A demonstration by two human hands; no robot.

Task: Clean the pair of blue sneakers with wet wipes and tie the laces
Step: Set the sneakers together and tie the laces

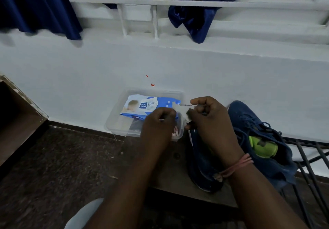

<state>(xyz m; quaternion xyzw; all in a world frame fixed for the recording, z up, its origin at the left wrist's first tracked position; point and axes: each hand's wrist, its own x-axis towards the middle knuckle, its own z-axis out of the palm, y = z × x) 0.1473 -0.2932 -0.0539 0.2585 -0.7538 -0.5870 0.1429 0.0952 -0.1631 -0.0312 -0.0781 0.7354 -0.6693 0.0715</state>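
A person crouches on the dark floor below a barred window, both hands raised over a clear plastic tub (pixel 114 122) set against the white wall. At ten o'clock from the hands, inside the tub, lies the blue-and-white pack of wet wipes (pixel 142 106), tilted on its contents.

The left hand (pixel 158 123) is curled tight and pinches one edge of a small, soiled wipe (pixel 183 112); the right hand (pixel 208 116), also curled, pinches the other side, so the wipe is stretched between them. Whether anything else is tucked inside either fist cannot be told.

At four o'clock from the hands, two blue sneakers sit side by side: the near sneaker (pixel 199 159) lies partly under the right wrist, the far sneaker (pixel 252 130) just beside it, its laces loose and a yellow-green lining showing.

The likely trouble: the thin, wet wipe could tear if both hands pull apart too hard, or its dirty patch could smear grime back onto the fabric. The loose laces could also snag a finger and drag the far sneaker toward the black metal rack (pixel 309 159) at three o'clock.
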